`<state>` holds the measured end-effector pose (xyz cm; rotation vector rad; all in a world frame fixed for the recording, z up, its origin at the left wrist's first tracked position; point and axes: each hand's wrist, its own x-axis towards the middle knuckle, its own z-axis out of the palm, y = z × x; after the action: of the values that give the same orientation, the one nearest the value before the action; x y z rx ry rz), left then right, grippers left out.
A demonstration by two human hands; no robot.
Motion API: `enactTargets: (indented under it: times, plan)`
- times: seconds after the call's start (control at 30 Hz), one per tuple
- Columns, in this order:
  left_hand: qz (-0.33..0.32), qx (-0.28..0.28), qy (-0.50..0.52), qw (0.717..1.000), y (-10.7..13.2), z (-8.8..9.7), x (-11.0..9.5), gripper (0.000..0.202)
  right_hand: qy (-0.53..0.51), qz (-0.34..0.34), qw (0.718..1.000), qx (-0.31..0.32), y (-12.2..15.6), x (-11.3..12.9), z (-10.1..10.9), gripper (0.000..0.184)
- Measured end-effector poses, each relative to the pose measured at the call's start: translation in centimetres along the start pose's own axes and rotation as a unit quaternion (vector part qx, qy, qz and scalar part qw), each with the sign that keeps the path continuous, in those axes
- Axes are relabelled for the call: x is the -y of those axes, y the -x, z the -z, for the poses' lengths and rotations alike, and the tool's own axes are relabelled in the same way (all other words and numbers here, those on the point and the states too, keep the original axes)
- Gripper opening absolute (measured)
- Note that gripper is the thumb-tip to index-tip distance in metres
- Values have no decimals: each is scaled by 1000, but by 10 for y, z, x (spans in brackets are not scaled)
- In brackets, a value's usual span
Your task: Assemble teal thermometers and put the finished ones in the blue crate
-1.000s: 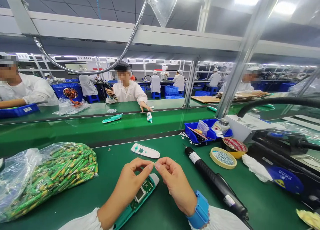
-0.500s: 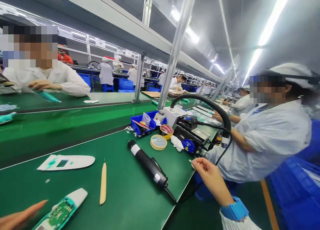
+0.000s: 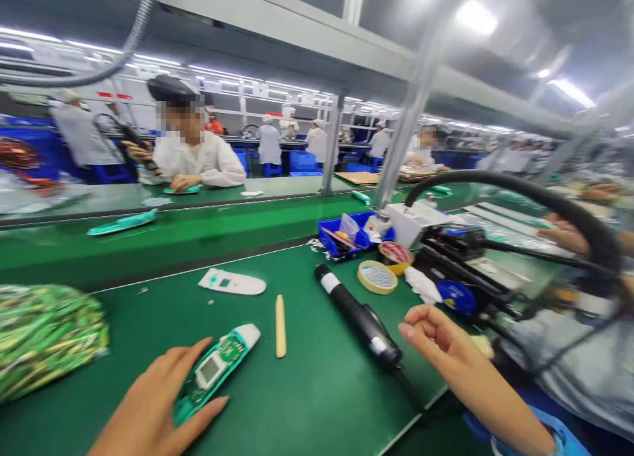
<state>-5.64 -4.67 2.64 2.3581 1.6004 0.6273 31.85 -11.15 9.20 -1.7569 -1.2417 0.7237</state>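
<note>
Circuit board [image 3: 216, 370] lies in a green casing with a white tip and a small display, angled across the desk [image 3: 317, 403] close to the person. The left hand [image 3: 151, 403] grips it from the lower left, with fingers [image 3: 205, 408] stretched along its lower edge and another finger [image 3: 195, 353] against its upper side. The right hand [image 3: 456, 357] is well apart, near the desk's front edge, with its fingers curled and half closed; whether they pinch anything tiny cannot be told.

Just beside that hand lies a black electric screwdriver [image 3: 356, 314]. A wooden stick [image 3: 281, 326] lies between it and the casing, and a white cover [image 3: 231, 282] with a display window lies beyond them. A plastic bag of green boards [image 3: 49, 340] sits at the left.

Farther along are a tape roll [image 3: 377, 277], a white cloth [image 3: 422, 285], a blue tray [image 3: 329, 239] and a soldering station [image 3: 458, 258] with a black hose [image 3: 545, 195]. A co-worker [image 3: 195, 158] sits across the line holding a tool.
</note>
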Motion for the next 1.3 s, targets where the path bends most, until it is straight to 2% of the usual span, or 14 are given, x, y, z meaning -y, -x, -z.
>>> enactTargets:
  times: [0.07, 0.13, 0.2, 0.3, 0.37, 0.43, 0.53, 0.63, 0.73, 0.8, 0.97, 1.13, 1.3]
  plan:
    - [7, 20, -4, 1000, -1, 7, -12, 54, -32, 23, 989, 145, -1, 22, -31, 24]
    - [13, 44, 2, 999, -2, 11, -22, 46, -48, 48, 965, 253, -5, 38, -62, 16]
    - [23, 54, 22, 998, -1, 12, -27, 42, -75, 61, 942, 321, -11, 47, -90, 11]
    - [58, 34, 83, 994, 1, 15, -30, 39, -126, 55, 918, 373, -19, 50, -120, 17]
    - [101, 19, 151, 983, 1, 19, -33, 39, -145, 47, 911, 384, -20, 49, -132, 20]
    - [156, 30, 246, 956, -1, 25, -39, 39, -172, 28, 906, 385, -17, 49, -139, 23]
    - [238, 103, 408, 875, -9, 30, -51, 38, -229, -17, 900, 370, -7, 49, -145, 32]
    - [251, 139, 530, 798, -19, 27, -62, 32, -261, -38, 904, 335, 2, 49, -149, 40]
    - [235, 121, 591, 762, -24, 18, -68, 35, -261, -24, 918, 297, 8, 50, -151, 40]
    - [239, 112, 603, 753, -25, 14, -70, 40, -256, -8, 923, 287, 10, 50, -151, 34]
    - [246, 107, 598, 755, -21, 13, -70, 35, -224, -9, 929, 295, 8, 51, -149, 28]
    - [225, 94, 604, 759, -19, 15, -70, 32, -217, -25, 909, 355, 9, 53, -149, 27]
    - [230, 107, 606, 754, -19, 16, -73, 37, -222, -32, 905, 362, 12, 53, -152, 23]
